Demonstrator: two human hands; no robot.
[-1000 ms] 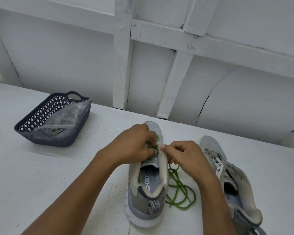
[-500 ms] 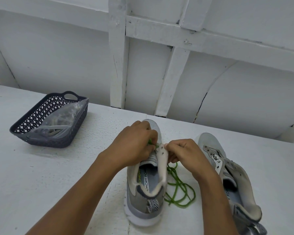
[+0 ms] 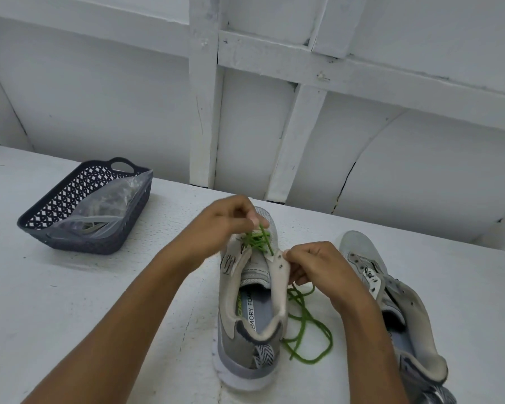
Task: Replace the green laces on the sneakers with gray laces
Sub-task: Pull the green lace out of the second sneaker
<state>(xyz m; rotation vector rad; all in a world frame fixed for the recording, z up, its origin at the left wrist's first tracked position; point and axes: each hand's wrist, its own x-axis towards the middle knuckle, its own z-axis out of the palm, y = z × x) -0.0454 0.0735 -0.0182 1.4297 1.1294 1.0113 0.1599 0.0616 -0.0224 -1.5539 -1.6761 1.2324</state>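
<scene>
The green lace (image 3: 258, 239) is seen in two parts: a few crossings are threaded through the front eyelets of the centre sneaker (image 3: 239, 354) in the middle of the frame. The freed length is piled in loops on the table (image 3: 70, 301) just right of that shoe, between it and the second sneaker (image 3: 359, 246) at the lower right, whose eyelets are already bare.

The step in hand is judged to be the unthreading of the last rows. It is done well if one crossing is drawn out at a time, along the line of its eyelet rather than straight upward. That way the tip is not snagged and the shoe is not dragged across the table. The eyelet flap should be steadied while the lace is pulled.

The left hand (image 3: 220, 228), at centre frame above the toe, is closed narrowly: the lace is pinched between thumb and forefinger, and the other fingers are curled in behind. The right hand (image 3: 321, 268) is curled round the right eyelet flap of the same sneaker, which is gripped between thumb and fingertips.

The gray laces are thought to lie inside the clear bag (image 3: 108, 211) in the dark basket (image 3: 85, 243) at the left, though this cannot be told for certain.
</scene>
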